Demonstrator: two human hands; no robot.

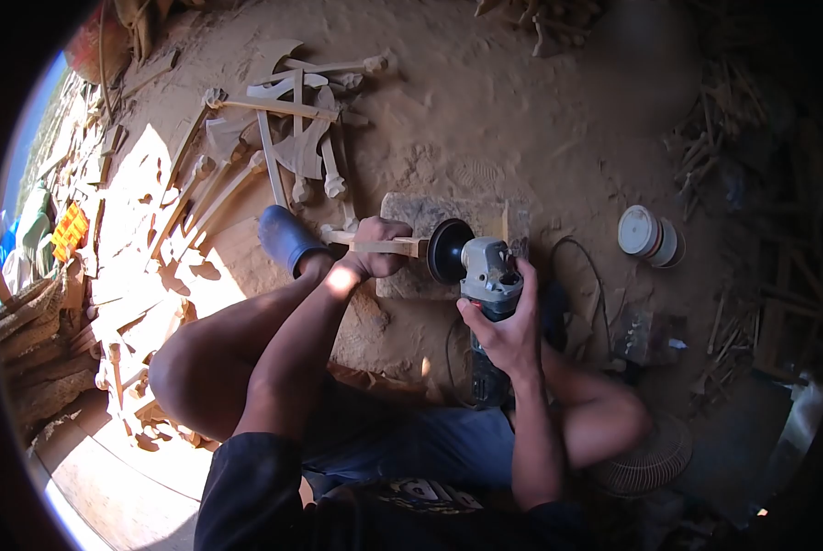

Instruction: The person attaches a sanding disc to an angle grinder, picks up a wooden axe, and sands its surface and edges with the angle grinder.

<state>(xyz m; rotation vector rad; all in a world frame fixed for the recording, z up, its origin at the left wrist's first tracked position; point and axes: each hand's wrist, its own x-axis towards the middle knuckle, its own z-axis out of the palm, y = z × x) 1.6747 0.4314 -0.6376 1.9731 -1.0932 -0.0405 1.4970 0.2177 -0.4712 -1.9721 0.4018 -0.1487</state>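
My left hand (pixel 381 248) is closed around a pale, narrow bar-like piece (pixel 415 247); whether it is wood or bone I cannot tell. The piece's right end meets, or lies very close to, the round black disc (pixel 447 251) of an angle grinder (pixel 491 285). My right hand (pixel 512 326) wraps the grinder's body just behind its grey head, thumb on the near side. Beneath the disc and the piece lies a flat, dusty block (pixel 407 208) on the ground. The grinder's rear end points toward my lap.
Several long pale pieces with knobby ends and flat blade-like parts (pixel 296 151) lie in a heap ahead to the left. A blue shoe (pixel 287 237) is beside the block. To the right are a cable (pixel 599 280), a round white container (pixel 638 230) and a fan guard (pixel 648 459).
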